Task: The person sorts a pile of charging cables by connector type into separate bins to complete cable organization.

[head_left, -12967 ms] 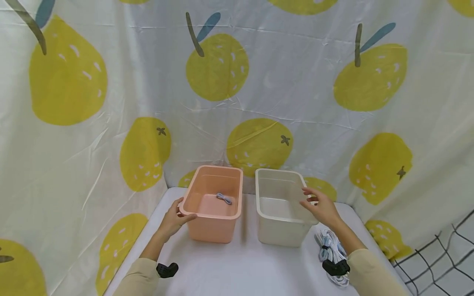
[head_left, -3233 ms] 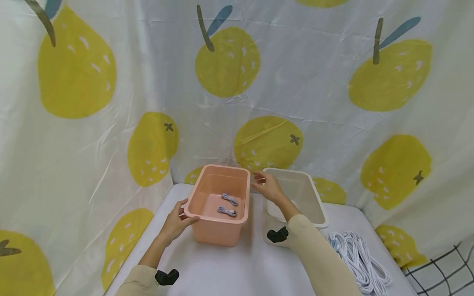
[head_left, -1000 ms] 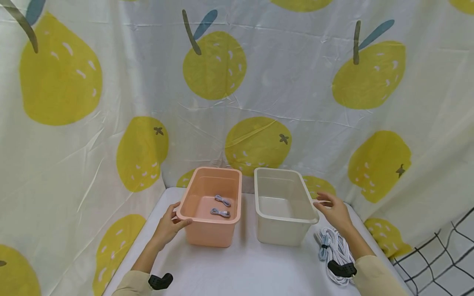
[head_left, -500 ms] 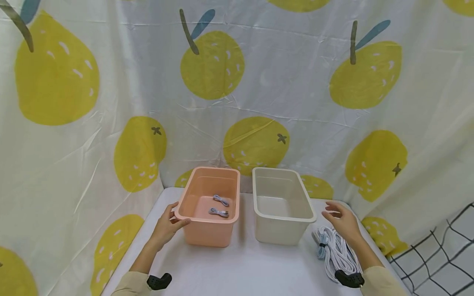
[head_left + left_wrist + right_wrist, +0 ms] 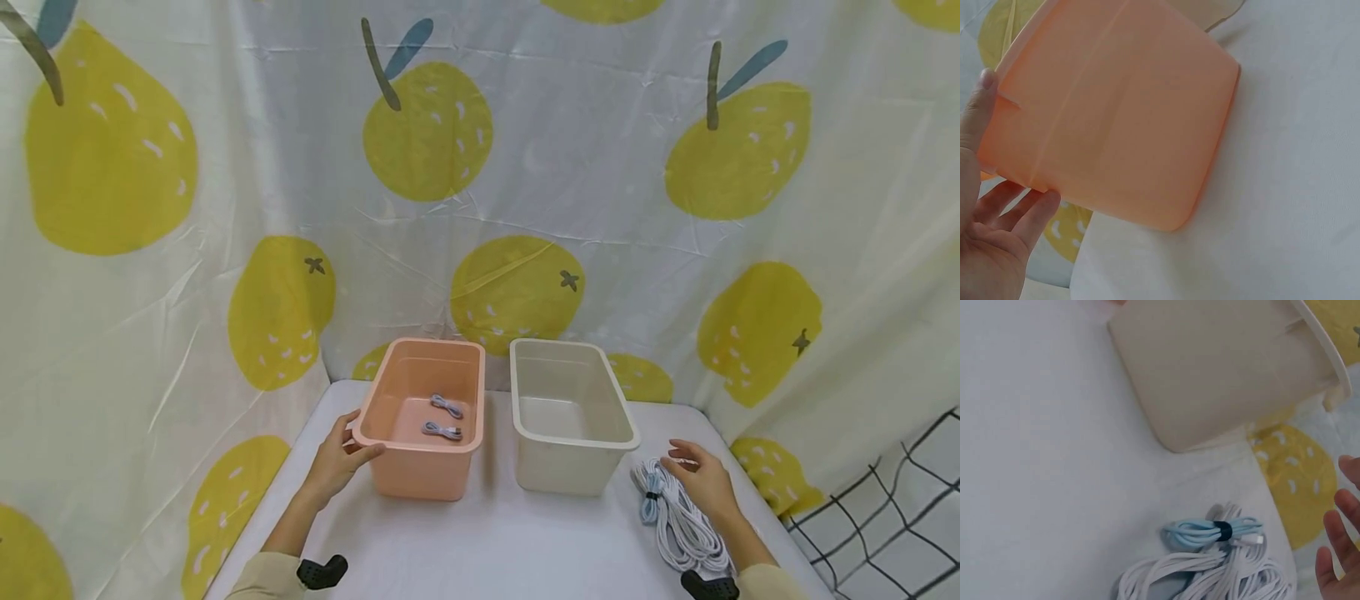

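Note:
My left hand (image 5: pixel 335 460) holds the near left corner of a peach plastic bin (image 5: pixel 422 473), thumb on the rim and fingers against the side. Its wall (image 5: pixel 1141 119) fills much of the left wrist view. Two small coiled grey-white cables, one at the back (image 5: pixel 447 406) and one nearer (image 5: pixel 442 431), lie inside. My right hand (image 5: pixel 705 483), fingers loosely bent and holding nothing, hovers over a pile of white cables (image 5: pixel 686 529) on the table's right. On that pile lies a light blue coiled cable (image 5: pixel 1200 532) with a black tie. The right hand (image 5: pixel 1342 550) is partly cut off in its wrist view.
A cream plastic bin (image 5: pixel 562 467) stands right of the peach one, with nothing seen inside. Both are on a white-covered table (image 5: pixel 525 550). A fruit-print curtain (image 5: pixel 600 125) hangs behind and at the sides. A black wire grid (image 5: pixel 885 508) is at the lower right.
A second coiled cable has joined the first in the peach bin since the oldest frame. My right hand has moved from the cream bin's right side down over the white cables; the left stays.

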Demonstrator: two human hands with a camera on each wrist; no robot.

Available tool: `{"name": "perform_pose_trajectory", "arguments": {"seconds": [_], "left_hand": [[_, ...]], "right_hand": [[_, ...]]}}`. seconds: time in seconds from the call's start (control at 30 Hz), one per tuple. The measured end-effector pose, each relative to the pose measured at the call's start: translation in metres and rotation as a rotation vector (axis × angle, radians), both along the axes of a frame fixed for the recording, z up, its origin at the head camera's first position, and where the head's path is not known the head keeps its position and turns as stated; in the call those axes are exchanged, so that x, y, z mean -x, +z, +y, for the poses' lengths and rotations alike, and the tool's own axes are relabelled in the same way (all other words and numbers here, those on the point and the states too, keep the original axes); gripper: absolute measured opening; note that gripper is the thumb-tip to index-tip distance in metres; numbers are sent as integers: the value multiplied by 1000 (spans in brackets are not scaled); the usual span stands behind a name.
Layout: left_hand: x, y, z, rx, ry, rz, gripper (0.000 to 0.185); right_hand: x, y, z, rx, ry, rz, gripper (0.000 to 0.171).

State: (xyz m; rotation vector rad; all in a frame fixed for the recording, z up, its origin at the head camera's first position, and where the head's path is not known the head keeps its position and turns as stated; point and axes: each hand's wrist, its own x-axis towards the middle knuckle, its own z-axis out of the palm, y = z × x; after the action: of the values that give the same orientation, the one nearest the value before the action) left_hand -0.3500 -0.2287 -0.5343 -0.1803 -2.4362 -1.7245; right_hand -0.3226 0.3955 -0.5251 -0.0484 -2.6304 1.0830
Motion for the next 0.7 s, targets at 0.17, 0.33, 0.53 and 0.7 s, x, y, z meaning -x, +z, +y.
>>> {"name": "perform_pose_trajectory", "arguments": {"seconds": [0.17, 0.33, 0.53, 0.7], "left_hand": [[-2, 1, 1, 0, 5, 2, 90], [-2, 1, 1, 13, 13, 6, 91], [-2, 0, 1, 20, 15, 12, 91], [-2, -1, 2, 17, 8, 10, 90]], "right_hand": [[-3, -15, 3, 15, -34, -38, 55], [-4, -29, 6, 15, -67, -79, 54], [-2, -51, 8, -30, -99, -87, 53], [-2, -68, 5, -13, -131, -101, 56]]}}
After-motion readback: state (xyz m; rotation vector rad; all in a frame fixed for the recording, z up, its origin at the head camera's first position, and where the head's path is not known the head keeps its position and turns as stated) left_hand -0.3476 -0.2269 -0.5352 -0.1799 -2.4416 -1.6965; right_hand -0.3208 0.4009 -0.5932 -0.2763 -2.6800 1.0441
